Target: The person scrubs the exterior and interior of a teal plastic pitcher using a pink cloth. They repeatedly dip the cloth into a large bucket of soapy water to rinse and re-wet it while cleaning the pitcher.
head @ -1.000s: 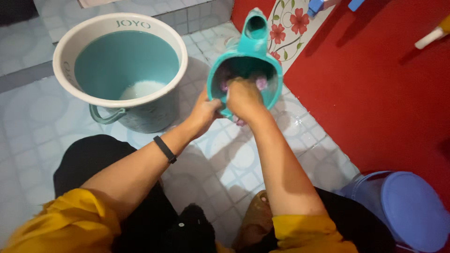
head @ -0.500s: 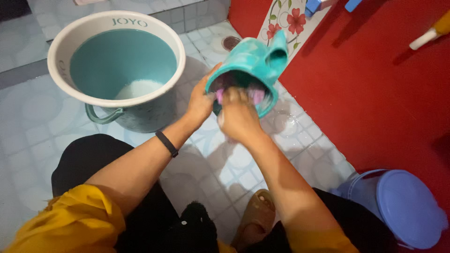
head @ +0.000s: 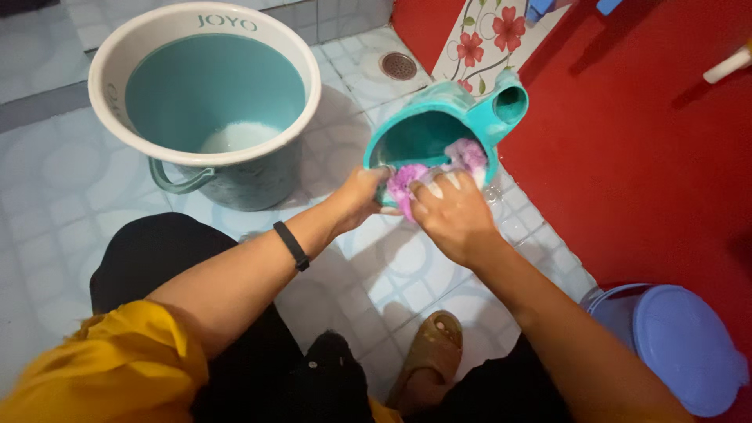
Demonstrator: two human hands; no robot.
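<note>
Your left hand (head: 362,200) has its grip closed on the near rim of the teal water dipper (head: 427,133), which is tipped on its side with its mouth facing you and its hollow handle (head: 507,103) pointing toward two o'clock. Your right hand (head: 452,215) presses a pink and white scrub sponge (head: 439,168) against the dipper's lower rim, fingers wrapped over it and holding it tight; suds show on the fingertips. The dipper is held above the pale tiled floor (head: 55,188), just in front of the red wall (head: 650,157). At ten o'clock from the dipper stands a teal bucket (head: 205,106) with a cream rim, with a little water in the bottom. A round floor drain (head: 398,65) lies at twelve o'clock. At four o'clock sits a lavender lidded pail (head: 677,345). A black band (head: 291,246) circles your left wrist, and a tan sandal (head: 431,348) shows below.
</note>
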